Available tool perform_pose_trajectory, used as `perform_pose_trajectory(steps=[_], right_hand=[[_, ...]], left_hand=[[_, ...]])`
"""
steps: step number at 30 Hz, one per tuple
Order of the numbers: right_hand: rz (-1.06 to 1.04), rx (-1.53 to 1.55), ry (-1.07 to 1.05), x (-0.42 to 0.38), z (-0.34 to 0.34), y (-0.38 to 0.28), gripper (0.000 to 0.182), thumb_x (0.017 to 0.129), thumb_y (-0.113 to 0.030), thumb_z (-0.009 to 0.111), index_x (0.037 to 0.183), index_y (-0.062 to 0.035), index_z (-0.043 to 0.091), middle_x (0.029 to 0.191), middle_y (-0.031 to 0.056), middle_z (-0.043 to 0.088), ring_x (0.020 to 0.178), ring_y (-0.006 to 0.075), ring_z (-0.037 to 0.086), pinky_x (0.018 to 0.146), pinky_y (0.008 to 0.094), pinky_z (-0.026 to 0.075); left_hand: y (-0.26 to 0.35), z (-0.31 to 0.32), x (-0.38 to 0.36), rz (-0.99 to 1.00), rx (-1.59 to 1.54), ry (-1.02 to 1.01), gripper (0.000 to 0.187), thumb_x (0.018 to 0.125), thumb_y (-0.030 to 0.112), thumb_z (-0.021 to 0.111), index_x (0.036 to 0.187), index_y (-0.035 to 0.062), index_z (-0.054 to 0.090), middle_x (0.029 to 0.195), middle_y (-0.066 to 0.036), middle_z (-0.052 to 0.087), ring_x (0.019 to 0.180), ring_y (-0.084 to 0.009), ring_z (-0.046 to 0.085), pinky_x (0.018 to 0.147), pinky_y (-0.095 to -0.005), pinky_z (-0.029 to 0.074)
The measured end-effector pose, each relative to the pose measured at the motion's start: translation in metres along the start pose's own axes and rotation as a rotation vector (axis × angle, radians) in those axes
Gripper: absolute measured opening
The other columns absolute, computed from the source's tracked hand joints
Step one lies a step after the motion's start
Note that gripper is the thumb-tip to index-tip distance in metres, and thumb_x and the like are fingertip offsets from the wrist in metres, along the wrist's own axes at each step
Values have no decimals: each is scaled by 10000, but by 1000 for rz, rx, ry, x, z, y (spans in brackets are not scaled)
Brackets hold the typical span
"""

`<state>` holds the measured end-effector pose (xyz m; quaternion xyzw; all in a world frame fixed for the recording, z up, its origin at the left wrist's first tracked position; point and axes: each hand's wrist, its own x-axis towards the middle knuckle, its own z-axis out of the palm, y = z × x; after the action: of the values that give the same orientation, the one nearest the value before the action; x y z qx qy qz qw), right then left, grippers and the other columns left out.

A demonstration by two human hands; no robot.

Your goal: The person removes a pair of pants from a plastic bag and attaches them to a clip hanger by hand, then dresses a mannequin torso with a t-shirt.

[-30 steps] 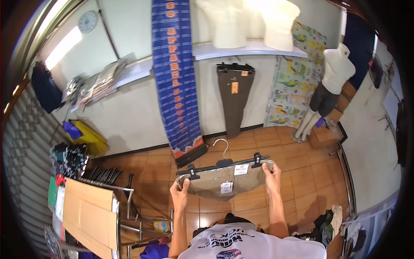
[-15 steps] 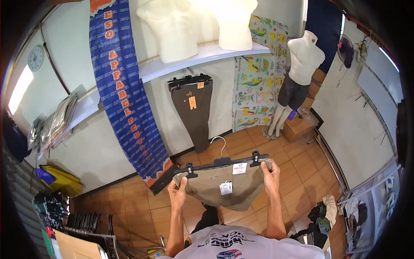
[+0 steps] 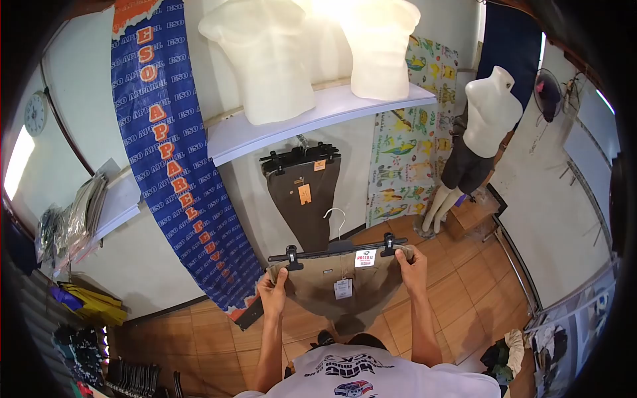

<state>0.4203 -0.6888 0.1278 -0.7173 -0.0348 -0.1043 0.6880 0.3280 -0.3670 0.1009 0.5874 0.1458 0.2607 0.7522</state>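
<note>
Khaki trousers (image 3: 315, 286) hang from a black clip hanger (image 3: 312, 253) with a white hook, held out in front of my body. My left hand (image 3: 273, 292) pinches the waistband's left corner, just below the left clip. At the right corner, beside the other clip, my right hand (image 3: 413, 266) grips the waistband between thumb and fingers. A white tag (image 3: 343, 288) dangles at the front, and a white and red label (image 3: 365, 258) sits near the right clip. Beyond them, dark brown trousers (image 3: 305, 192) hang on the wall under the shelf.
White torso forms (image 3: 269, 60) stand on a wall shelf (image 3: 325, 113). A blue banner (image 3: 162, 132) hangs at the left. A mannequin (image 3: 491, 113) in dark shorts stands at the right near a wooden box (image 3: 468, 219). Packaged clothes (image 3: 79, 215) lie on the left shelf.
The view has shifted closer to the wall, so shelf, forms and hanging trousers look larger and lower. Both hands still hold the khaki trousers, whose lower part now hangs further down.
</note>
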Motion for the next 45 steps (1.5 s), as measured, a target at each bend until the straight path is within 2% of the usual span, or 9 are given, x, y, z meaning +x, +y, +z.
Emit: perform_pose_trajectory(steps=[7, 10, 18, 20, 26, 31, 33, 42, 45], right_hand=[[-15, 55, -52, 77, 43, 27, 187, 906, -210, 702, 905, -27, 661, 793, -65, 578, 720, 37, 469, 653, 215, 392], [-31, 71, -77, 116, 62, 37, 162, 902, -181, 702, 908, -23, 666, 791, -65, 579, 714, 36, 467, 646, 213, 389], [-8, 64, -155, 237, 102, 70, 118, 896, -128, 690, 920, -12, 689, 762, -69, 580, 677, 28, 461, 601, 209, 373], [53, 18, -136, 264, 111, 76, 134, 885, -110, 689, 924, 19, 685, 783, -14, 648, 693, 61, 515, 630, 251, 438], [59, -59, -164, 336, 140, 106, 151, 870, -115, 704, 911, 29, 690, 762, -10, 644, 683, 73, 518, 636, 267, 448], [80, -67, -243, 366, 157, 125, 158, 870, -127, 707, 900, 28, 693, 740, -5, 638, 680, 75, 517, 635, 268, 448], [92, -54, -267, 372, 162, 134, 162, 870, -132, 708, 894, 28, 693, 733, -4, 634, 679, 76, 517, 633, 269, 448], [150, 19, -346, 379, 174, 171, 189, 896, -163, 696, 959, 15, 681, 837, -2, 653, 754, 86, 540, 698, 258, 452], [93, 43, -326, 381, 180, 187, 218, 892, -155, 697, 1003, 29, 666, 877, 44, 671, 792, 106, 557, 746, 275, 469]], left_hand=[[-3, 15, 70, -4, 100, 89, 191, 928, 199, 683, 905, 9, 688, 779, 50, 607, 700, -40, 469, 620, -218, 388], [-10, 25, 104, 71, 93, 120, 187, 930, 193, 679, 910, 7, 687, 780, 45, 615, 698, -39, 468, 613, -221, 389], [-29, 66, 189, 80, 163, 251, 211, 922, 203, 690, 945, -6, 709, 827, 6, 668, 733, -56, 517, 654, -241, 433], [-38, 75, 210, 77, 197, 286, 225, 918, 209, 693, 966, -11, 710, 841, -8, 676, 743, -62, 528, 667, -244, 440], [-63, 97, 260, 53, 259, 405, 283, 897, 230, 706, 1009, -30, 708, 871, -41, 691, 771, -85, 565, 709, -255, 460], [-91, 92, 285, -1, 275, 464, 274, 897, 230, 711, 1029, -10, 699, 908, -23, 681, 808, -83, 560, 729, -249, 441], [-99, 89, 289, 17, 299, 476, 345, 887, 264, 711, 1034, -48, 696, 893, -60, 693, 797, -108, 582, 732, -271, 467], [-118, 91, 291, 5, 388, 520, 356, 889, 278, 712, 1055, -36, 691, 912, -62, 699, 818, -118, 590, 747, -277, 471], [-123, 93, 296, 57, 403, 516, 354, 899, 262, 703, 1073, -45, 679, 910, -64, 701, 819, -115, 592, 753, -272, 474]])
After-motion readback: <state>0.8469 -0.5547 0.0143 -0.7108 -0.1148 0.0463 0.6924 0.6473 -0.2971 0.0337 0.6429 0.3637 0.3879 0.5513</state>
